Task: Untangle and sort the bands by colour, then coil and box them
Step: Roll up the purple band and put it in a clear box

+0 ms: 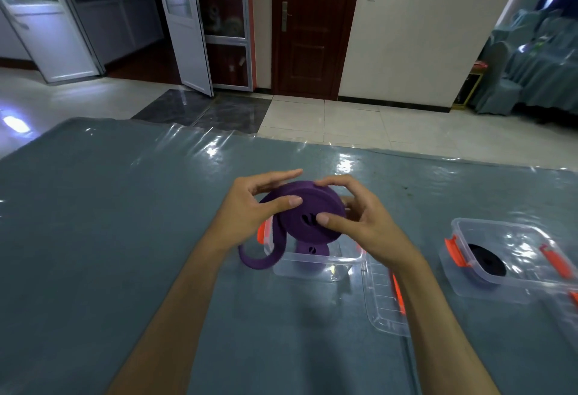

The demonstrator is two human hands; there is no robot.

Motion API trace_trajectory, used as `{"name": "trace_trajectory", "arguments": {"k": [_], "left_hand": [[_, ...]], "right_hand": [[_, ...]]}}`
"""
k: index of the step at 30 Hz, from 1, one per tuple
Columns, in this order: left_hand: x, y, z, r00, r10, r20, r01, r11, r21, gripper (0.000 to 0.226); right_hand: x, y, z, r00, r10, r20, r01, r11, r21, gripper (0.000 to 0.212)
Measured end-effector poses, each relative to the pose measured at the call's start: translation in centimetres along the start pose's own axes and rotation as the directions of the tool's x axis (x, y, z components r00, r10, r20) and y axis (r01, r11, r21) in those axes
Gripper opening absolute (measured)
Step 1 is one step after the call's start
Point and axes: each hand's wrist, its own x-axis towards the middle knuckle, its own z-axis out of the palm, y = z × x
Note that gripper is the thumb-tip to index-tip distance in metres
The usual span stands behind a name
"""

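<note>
Head view: both hands hold a purple band coil (308, 210) above the counter (125, 222), over the near clear box (316, 265). Left hand (247, 213) grips the coil at its left edge, thumb laid across the top face and fingers extended behind the far rim. Right hand (359, 216) grips the coil at its right edge, thumb tip pressed near the centre hole and index finger curved over the far rim. Coil face is tilted toward the camera. A loose purple tail (259, 255) hangs from the coil's left side, runs down past the box's left wall and curls on the counter just beside it. Inside the near clear box lies a second, smaller purple coil (312, 251), flat on the box floor and partly hidden beneath the held coil. An orange latch (262, 232) shows on the box's left end. A clear lid (383, 301) with an orange latch lies on the counter just right of this box, touching or nearly touching its near right corner. To the right, well apart, stands a second clear box (506, 282) with orange latches; a black band coil (488, 260) lies flat inside it. Counter surface is covered in grey-blue cloth under a glossy transparent sheet. Beyond the counter are a tiled floor (344, 122), a dark wooden door (312, 25) and covered chairs (538, 66) at the right.
</note>
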Motion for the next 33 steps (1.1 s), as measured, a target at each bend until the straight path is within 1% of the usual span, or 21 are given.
{"name": "trace_trajectory", "arguments": {"k": [1, 3, 5, 7, 8, 10, 12, 13, 16, 18, 20, 21, 22, 23, 24, 25, 26, 27, 29, 32, 33], "left_hand": [[-0.1, -0.1, 0.1, 1.000, 0.000, 0.002, 0.000, 1.000, 0.015, 0.047], [-0.4, -0.5, 0.5, 1.000, -0.019, 0.015, 0.018, 0.999, 0.047, 0.049], [-0.7, -1.3, 0.7, 0.999, -0.052, -0.016, 0.053, 0.993, 0.101, 0.056], [-1.2, -2.6, 0.5, 0.989, -0.103, -0.103, 0.117, 0.984, 0.133, 0.062], [-1.6, -3.3, 0.3, 0.978, -0.131, -0.162, 0.152, 0.980, 0.126, 0.061], [-2.6, -5.0, -0.1, 0.941, -0.196, -0.275, 0.227, 0.970, 0.085, 0.052], [-3.3, -6.7, -0.5, 0.900, -0.271, -0.342, 0.297, 0.954, 0.025, 0.034], [-3.5, -7.4, -0.5, 0.881, -0.314, -0.355, 0.329, 0.944, -0.018, 0.029], [-3.9, -8.7, 0.6, 0.837, -0.413, -0.360, 0.406, 0.908, -0.100, 0.027], [-4.1, -9.1, 1.5, 0.826, -0.428, -0.366, 0.395, 0.904, -0.165, 0.023], [-4.1, -9.1, 1.9, 0.814, -0.434, -0.387, 0.340, 0.895, -0.288, 0.020], [-4.0, -9.1, 1.9, 0.805, -0.450, -0.386, 0.294, 0.868, -0.400, 0.020], [-3.9, -9.0, 1.9, 0.802, -0.475, -0.362, 0.231, 0.805, -0.546, 0.021], [-3.8, -8.9, 1.7, 0.807, -0.498, -0.317, 0.161, 0.703, -0.693, 0.022], [-3.7, -8.7, 1.6, 0.819, -0.506, -0.271, 0.106, 0.597, -0.795, 0.023], [-3.5, -8.7, 1.5, 0.829, -0.509, -0.232, 0.081, 0.520, -0.850, 0.023], [-3.5, -8.7, 1.5, 0.837, -0.511, -0.196, 0.097, 0.492, -0.865, 0.023], [-3.5, -8.8, 1.4, 0.844, -0.512, -0.160, 0.140, 0.498, -0.856, 0.022], [-3.6, -9.0, 1.3, 0.831, -0.543, -0.123, 0.253, 0.565, -0.785, 0.014], [-3.6, -9.0, 1.0, 0.787, -0.595, -0.161, 0.399, 0.691, -0.603, 0.021], [-3.5, -8.8, 1.1, 0.774, -0.603, -0.191, 0.438, 0.729, -0.527, 0.017]], "right_hand": [[0.0, 0.0, -0.2, 0.999, 0.032, 0.035, -0.032, 0.999, -0.014, 0.045], [-0.1, 0.1, -0.4, 0.999, 0.041, 0.031, -0.040, 0.998, -0.038, 0.047], [-0.3, 0.2, -0.2, 0.999, 0.007, -0.035, -0.009, 0.999, -0.045, 0.050], [-0.5, 0.5, -0.1, 0.992, -0.029, -0.124, 0.027, 0.999, -0.021, 0.052], [-0.6, 0.7, -0.1, 0.985, -0.040, -0.166, 0.039, 0.999, -0.011, 0.052], [-0.8, 0.9, -0.4, 0.972, -0.049, -0.231, 0.049, 0.999, -0.008, 0.052], [-0.9, 1.1, -0.9, 0.961, -0.051, -0.270, 0.050, 0.999, -0.008, 0.052], [-1.0, 1.2, -1.1, 0.957, -0.048, -0.286, 0.048, 0.999, -0.008, 0.052], [-1.2, 1.5, -1.4, 0.948, -0.030, -0.317, 0.033, 0.999, 0.005, 0.054], [-1.4, 1.8, -1.3, 0.940, -0.022, -0.339, 0.031, 0.999, 0.020, 0.054], [-1.6, 2.3, -1.4, 0.921, -0.021, -0.390, 0.031, 0.999, 0.020, 0.053], [-1.7, 2.5, -1.6, 0.903, -0.020, -0.429, 0.028, 1.000, 0.014, 0.053], [-1.8, 2.8, -1.8, 0.883, -0.017, -0.470, 0.023, 1.000, 0.006, 0.052], [-1.9, 3.1, -2.0, 0.864, -0.014, -0.503, 0.015, 1.000, -0.002, 0.052], [-1.9, 3.5, -2.1, 0.850, -0.012, -0.527, 0.008, 1.000, -0.009, 0.051], [-2.0, 3.9, -2.2, 0.841, -0.010, -0.541, 0.003, 1.000, -0.014, 0.051], [-2.1, 4.3, -2.2, 0.834, -0.008, -0.552, 0.000, 1.000, -0.016, 0.051], [-2.1, 4.5, -2.2, 0.827, -0.005, -0.562, -0.002, 1.000, -0.012, 0.051], [-2.2, 4.8, -2.2, 0.823, 0.003, -0.567, -0.002, 1.000, 0.003, 0.051], [-2.2, 4.5, -2.4, 0.862, -0.023, -0.507, 0.013, 1.000, -0.023, 0.053], [-2.2, 4.3, -2.4, 0.874, -0.036, -0.484, 0.021, 0.999, -0.036, 0.053]]}}
